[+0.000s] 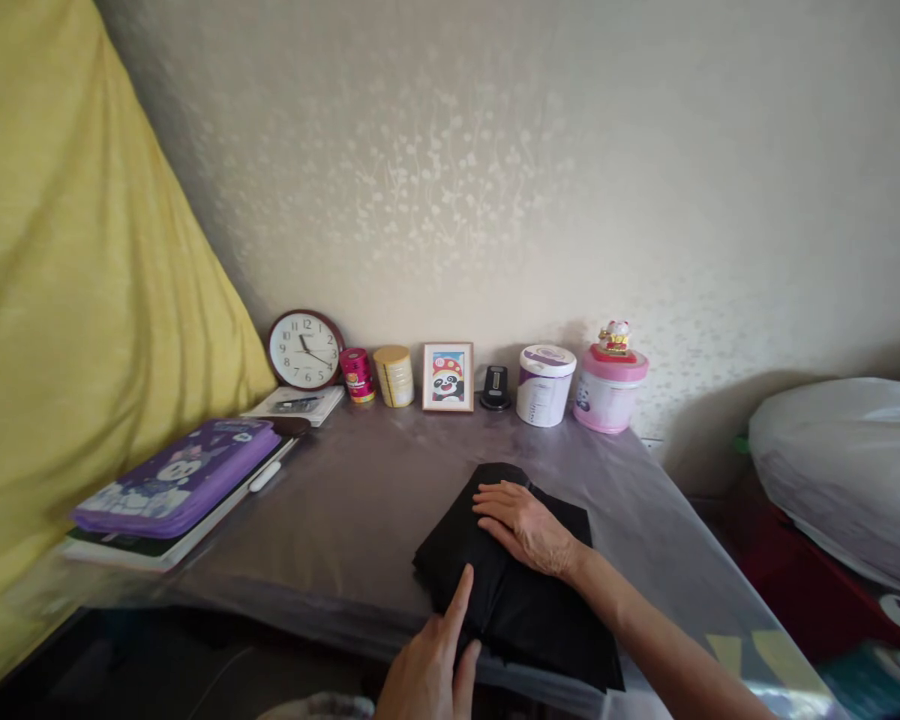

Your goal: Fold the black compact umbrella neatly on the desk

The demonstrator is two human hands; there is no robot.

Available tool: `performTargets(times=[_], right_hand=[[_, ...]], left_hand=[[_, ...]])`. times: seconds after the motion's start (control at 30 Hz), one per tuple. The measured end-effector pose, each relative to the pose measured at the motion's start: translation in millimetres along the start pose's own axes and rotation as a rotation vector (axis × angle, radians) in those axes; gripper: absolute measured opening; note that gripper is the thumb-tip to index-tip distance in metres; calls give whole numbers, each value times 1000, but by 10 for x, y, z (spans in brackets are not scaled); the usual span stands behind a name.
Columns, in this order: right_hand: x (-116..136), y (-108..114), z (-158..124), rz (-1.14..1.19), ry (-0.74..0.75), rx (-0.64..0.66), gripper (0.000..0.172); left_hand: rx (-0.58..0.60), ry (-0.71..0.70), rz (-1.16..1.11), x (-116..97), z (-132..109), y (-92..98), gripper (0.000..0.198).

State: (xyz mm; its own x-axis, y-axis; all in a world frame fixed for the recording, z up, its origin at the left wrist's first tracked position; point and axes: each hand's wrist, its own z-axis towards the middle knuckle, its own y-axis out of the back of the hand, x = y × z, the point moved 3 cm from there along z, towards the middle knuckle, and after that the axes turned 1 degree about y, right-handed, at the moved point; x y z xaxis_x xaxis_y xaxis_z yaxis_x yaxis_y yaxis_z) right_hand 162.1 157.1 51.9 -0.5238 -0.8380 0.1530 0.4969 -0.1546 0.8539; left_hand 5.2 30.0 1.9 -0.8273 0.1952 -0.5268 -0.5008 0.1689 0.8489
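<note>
A folded black cloth (521, 600) lies on the grey table (345, 500), near its front edge. My right hand (525, 525) rests flat on top of the cloth, fingers stretched out and pointing left. My left hand (431, 665) comes in from the bottom edge; its forefinger is extended and presses on the cloth's near left part, with the other fingers curled under. Neither hand lifts the cloth.
Along the wall stand a round clock (304, 349), a red tin (357, 375), a yellow tin (394, 376), a framed panda picture (448, 377), a white tub (544, 385) and a pink jar (610, 389). A purple case (176, 478) lies on books at left. A yellow curtain (67, 300) hangs left.
</note>
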Motion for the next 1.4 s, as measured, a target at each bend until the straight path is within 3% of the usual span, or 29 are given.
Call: performTargets(times=[0.17,0.37,0.6,0.77,1.07,1.27,1.4], right_hand=[[-249,6,-28,-133,-183,-104,27],[-422,411,-364,-97,-257,-187,24],[-352,638,-1011,-149,-365,-157,24],[-135,638,-1212,-130,-363,-110,26],[185,565,-1160,-34,-266,-6,41],[252,586,-1018,17,-232,4,31],[263,607,-802,49,-227,-57,26]], left_hand=[[-21,-37,-18,11,11,17,61],[-26,-14,-22,-4,-6,32,60],[-11,20,-53,-57,-26,85,59],[-20,21,-115,-37,-27,94,58],[-35,45,-199,-14,-42,116,56],[-32,67,-216,-16,-26,133,56],[-19,90,-216,-41,-31,143,55]])
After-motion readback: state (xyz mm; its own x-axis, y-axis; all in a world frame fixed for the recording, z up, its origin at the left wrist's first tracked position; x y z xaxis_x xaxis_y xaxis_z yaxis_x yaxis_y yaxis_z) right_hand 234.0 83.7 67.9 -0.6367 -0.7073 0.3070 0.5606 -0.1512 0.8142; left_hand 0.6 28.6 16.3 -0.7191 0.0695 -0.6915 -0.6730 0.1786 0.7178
